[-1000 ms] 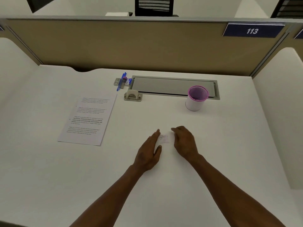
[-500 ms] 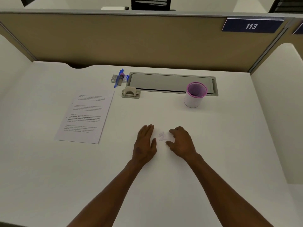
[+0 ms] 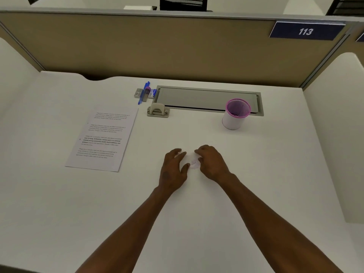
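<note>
A small, pale, crumpled scrap (image 3: 194, 164), white with a faint pink tint, lies on the white desk (image 3: 197, 213) between my hands. My left hand (image 3: 173, 169) rests palm down just to its left, with the fingers spread and slightly bent and the thumb close to the scrap. My right hand (image 3: 212, 163) is arched on the other side, fingertips on the desk and thumb touching the scrap. Neither hand plainly holds anything.
A printed sheet (image 3: 103, 138) lies at the left. At the back are a beige hole punch (image 3: 158, 111), a blue pen (image 3: 143, 93) with small stationery items, a grey cable flap (image 3: 206, 98) and a white cup with a pink rim (image 3: 235, 114). Partition walls enclose the desk.
Both hands have closed in on the scrap. My left hand turned from edge-on to palm down, and its fingers have since bent. The view shifted slightly.
</note>
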{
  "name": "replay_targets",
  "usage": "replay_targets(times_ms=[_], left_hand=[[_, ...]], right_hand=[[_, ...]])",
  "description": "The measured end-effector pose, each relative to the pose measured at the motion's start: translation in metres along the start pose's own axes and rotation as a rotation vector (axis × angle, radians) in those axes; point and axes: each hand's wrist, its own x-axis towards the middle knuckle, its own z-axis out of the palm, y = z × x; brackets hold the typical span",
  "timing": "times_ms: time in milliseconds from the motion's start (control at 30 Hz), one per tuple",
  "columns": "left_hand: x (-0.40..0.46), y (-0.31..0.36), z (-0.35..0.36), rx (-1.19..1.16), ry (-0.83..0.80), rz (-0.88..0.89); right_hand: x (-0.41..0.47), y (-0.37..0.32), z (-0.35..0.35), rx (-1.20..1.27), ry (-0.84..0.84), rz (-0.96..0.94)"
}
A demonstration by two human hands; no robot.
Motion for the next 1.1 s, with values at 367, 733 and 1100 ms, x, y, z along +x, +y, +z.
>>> replay_targets(times_ms=[367,733,1100], left_hand=[[-0.007,0.003,0.003,0.094,-0.113,0.072],[0.006,0.026,0.008,0.015,-0.094,-0.118],[0.007,0.033,0.008,0.054,-0.094,-0.177]], right_hand=[[-0.022,0.005,0.001,-0.041,-0.138,-0.003],[-0.008,-0.015,0.012,-0.115,-0.103,0.073],[-0.009,-0.018,0.009,-0.104,-0.049,0.190]])
